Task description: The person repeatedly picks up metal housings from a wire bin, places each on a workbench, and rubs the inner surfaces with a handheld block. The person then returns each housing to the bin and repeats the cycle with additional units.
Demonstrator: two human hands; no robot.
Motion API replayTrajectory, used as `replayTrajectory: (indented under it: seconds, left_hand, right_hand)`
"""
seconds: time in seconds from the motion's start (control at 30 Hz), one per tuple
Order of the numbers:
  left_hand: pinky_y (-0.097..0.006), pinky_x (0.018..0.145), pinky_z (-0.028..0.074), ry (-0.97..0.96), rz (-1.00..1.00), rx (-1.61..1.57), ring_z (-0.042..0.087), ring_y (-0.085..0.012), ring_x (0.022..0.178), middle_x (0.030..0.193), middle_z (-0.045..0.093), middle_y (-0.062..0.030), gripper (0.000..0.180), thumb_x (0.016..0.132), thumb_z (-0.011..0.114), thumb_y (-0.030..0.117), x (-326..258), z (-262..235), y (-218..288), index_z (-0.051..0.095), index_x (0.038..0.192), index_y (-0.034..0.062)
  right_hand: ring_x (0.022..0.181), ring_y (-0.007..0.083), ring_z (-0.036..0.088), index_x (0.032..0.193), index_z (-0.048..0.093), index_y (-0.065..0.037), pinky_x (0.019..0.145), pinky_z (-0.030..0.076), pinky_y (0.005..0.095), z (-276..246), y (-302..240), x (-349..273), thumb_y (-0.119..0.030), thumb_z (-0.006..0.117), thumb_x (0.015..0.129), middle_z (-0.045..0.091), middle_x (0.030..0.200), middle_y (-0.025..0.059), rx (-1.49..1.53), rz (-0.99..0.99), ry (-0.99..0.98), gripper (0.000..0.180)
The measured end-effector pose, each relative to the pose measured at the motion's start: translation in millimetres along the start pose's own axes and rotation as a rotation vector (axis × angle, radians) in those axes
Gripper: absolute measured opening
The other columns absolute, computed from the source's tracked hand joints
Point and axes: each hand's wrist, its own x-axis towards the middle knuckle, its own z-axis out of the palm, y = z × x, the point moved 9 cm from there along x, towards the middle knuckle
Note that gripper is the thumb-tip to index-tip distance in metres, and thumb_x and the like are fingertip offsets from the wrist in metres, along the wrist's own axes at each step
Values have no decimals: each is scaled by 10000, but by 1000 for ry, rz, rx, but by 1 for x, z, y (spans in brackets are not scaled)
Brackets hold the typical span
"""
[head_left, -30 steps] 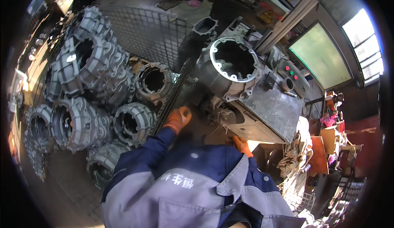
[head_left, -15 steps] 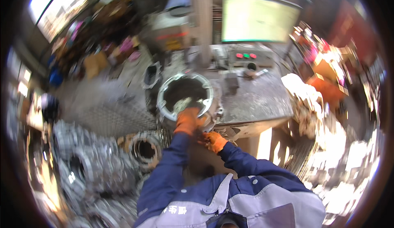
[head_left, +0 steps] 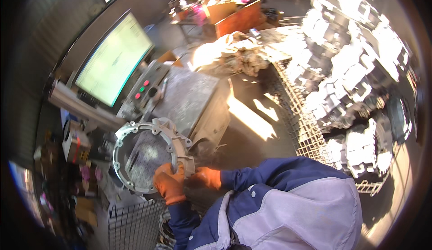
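Observation:
A large round grey metal casting (head_left: 148,153), a flanged housing with an open middle, stands on the metal work table (head_left: 189,99). My left hand (head_left: 168,185), in an orange glove, grips the casting's near rim. My right hand (head_left: 207,177), also in an orange glove, holds the casting's lower right edge just beside the left hand. Both blue sleeves come in from the lower edge.
A wire mesh cage (head_left: 310,128) at the right holds several similar castings (head_left: 355,88), bright in sunlight. A lit screen (head_left: 114,61) and a control panel with red and green buttons (head_left: 144,88) stand behind the table. Another mesh basket (head_left: 135,223) sits at lower left.
The view has swung round to the right, so the screen and table now lie at the left. Both gloved hands stay on the round casting, now closer together on its near rim.

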Motion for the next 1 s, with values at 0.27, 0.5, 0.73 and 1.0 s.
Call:
replayTrajectory:
  seconds: [0.27,0.5,0.73,1.0]
  left_hand:
    - [-460,551,442,-347,430,-179,608,-359,626,663,626,-135,376,696,760,429,-38,68,204,633,633,80]
    - [-461,577,447,-508,1016,-572,624,-357,649,687,632,-138,260,695,751,364,-152,53,398,684,702,113]
    - [-450,601,446,-729,1538,-674,616,-335,624,646,622,-116,279,737,746,368,-271,-4,546,675,670,106]
    - [-448,607,504,-621,1880,-626,638,-341,608,636,625,-136,544,807,675,602,-381,-43,706,645,646,84]
  right_hand:
    - [1001,260,643,1199,598,-123,906,494,454,-88,35,-213,-128,638,865,651,1091,68,744,357,638,336]
    - [1139,267,627,1266,560,-60,907,575,400,-117,-16,-394,-43,654,918,621,1224,96,1536,385,1397,361]
    - [985,279,691,1231,585,-18,807,622,421,-195,-151,-538,-219,580,986,667,1109,140,715,983,1920,317]
    - [912,308,712,1001,597,-1,783,605,408,-223,-187,-672,-188,581,951,681,1022,178,1183,263,2341,194]
